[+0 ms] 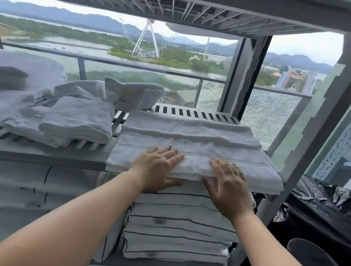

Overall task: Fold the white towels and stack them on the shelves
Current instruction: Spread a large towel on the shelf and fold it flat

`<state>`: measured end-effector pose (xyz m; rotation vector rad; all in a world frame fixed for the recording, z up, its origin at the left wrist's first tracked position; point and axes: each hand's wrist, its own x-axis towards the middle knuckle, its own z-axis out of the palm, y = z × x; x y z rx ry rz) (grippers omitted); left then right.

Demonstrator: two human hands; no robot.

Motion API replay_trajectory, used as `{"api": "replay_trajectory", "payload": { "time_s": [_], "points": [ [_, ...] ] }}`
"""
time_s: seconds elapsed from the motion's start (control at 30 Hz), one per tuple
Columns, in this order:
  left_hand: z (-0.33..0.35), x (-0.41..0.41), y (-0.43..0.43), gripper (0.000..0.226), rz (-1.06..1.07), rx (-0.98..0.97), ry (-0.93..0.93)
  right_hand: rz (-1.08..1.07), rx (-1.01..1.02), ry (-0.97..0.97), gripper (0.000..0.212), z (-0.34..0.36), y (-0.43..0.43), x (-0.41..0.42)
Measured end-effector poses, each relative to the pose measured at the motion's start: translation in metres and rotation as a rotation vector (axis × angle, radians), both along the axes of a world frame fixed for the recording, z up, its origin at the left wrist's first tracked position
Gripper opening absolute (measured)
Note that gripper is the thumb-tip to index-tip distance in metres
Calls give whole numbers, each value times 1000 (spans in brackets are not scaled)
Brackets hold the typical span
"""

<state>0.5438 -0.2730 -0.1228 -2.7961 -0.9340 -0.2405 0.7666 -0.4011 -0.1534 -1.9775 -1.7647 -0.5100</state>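
Note:
A folded white towel [193,144] lies flat on the right half of the grey slatted shelf [38,154]. My left hand [158,166] rests palm down on the towel's front edge, fingers spread. My right hand [228,185] rests beside it on the same front edge, thumb hanging over the fold. Neither hand grips anything. Left of this towel sits a smaller folded white towel [79,119], with loosely piled white towels [130,95] behind it and a taller stack [8,78] at the far left.
The shelf below holds stacks of white linen with dark piping [179,223]. A slatted upper shelf [165,3] is close overhead. Grey uprights [320,121] frame the right side. A black plastic bag [325,212] sits at the lower right. A window and railing lie behind.

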Motion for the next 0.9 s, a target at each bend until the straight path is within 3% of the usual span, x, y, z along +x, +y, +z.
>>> {"api": "replay_trajectory", "payload": {
  "time_s": [0.07, 0.27, 0.33, 0.5, 0.67, 0.8, 0.9],
  "points": [
    [-2, -1, 1, 93, -16, 12, -13, 13, 26, 35, 44, 1, -1, 1],
    [-3, -1, 5, 101, -11, -17, 29, -44, 173, -1, 38, 6, -16, 10],
    [-4, 1, 5, 92, 7, 13, 49, -4, 196, -54, 38, 1, -23, 12],
    [-6, 5, 2, 74, 42, 11, 28, 23, 32, -112, 50, -8, -33, 22],
    [-1, 6, -4, 68, 80, -31, 50, 39, 134, -50, 34, -2, -33, 26],
    [5, 6, -15, 66, 131, -60, 88, 46, 39, -108, 54, -1, -40, 26],
    [8, 4, -28, 63, 156, -25, 85, -38, 27, -110, 46, -2, -42, 19]
  ]
}}
